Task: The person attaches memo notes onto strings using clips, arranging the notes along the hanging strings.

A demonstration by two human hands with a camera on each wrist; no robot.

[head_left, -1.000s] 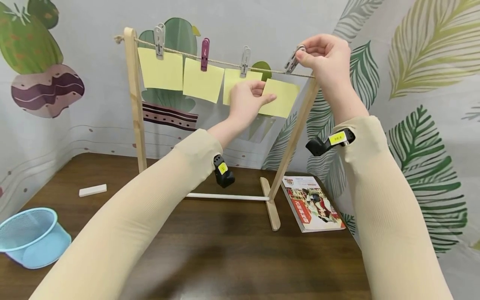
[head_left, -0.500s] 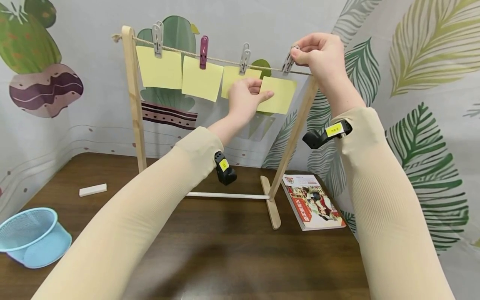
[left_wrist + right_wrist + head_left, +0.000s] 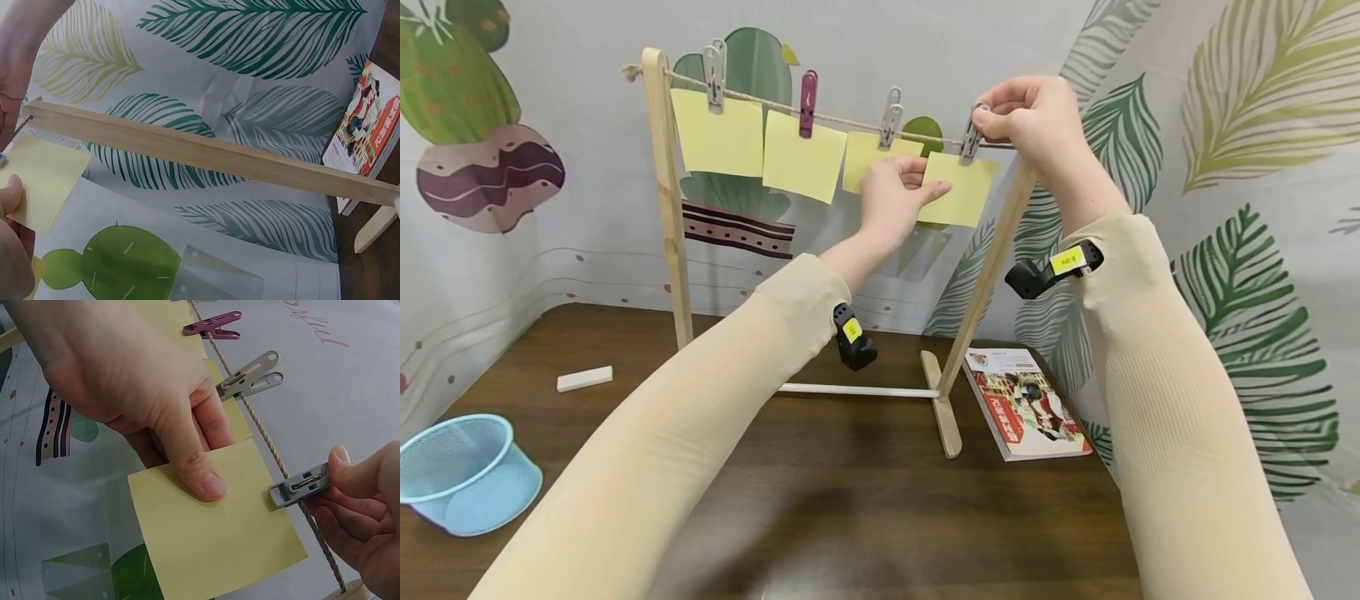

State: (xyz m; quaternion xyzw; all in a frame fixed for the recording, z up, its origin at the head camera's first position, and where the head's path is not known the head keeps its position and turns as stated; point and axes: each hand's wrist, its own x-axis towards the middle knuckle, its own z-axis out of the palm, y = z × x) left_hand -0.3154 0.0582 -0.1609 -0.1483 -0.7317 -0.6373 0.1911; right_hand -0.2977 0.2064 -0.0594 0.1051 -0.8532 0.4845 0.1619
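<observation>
My left hand (image 3: 891, 198) pinches the left edge of a yellow paper note (image 3: 962, 192), thumb in front and fingers behind. Above it my right hand (image 3: 1036, 117) pinches the upper end of a grey clothespin (image 3: 970, 143). In the right wrist view the tip of that clothespin (image 3: 299, 487) overlaps the note's top edge (image 3: 212, 531), and the rope (image 3: 319, 534) passes under it. Left along the rope, several more yellow notes hang, one each under a grey clothespin (image 3: 715, 79), a purple clothespin (image 3: 808, 104) and another grey clothespin (image 3: 891, 121).
A wooden frame with a right post (image 3: 992, 267) and left post (image 3: 668, 200) carries the rope. Behind its right foot lies a book (image 3: 1030, 408). A blue mesh basket (image 3: 512, 479) and a white block (image 3: 584, 378) are on the brown table (image 3: 850, 517) at left.
The right hand has moved left and slightly down with the grey clothespin, whose tip now overlaps the note's top edge. The left hand keeps its pinch on the note, which has risen slightly.
</observation>
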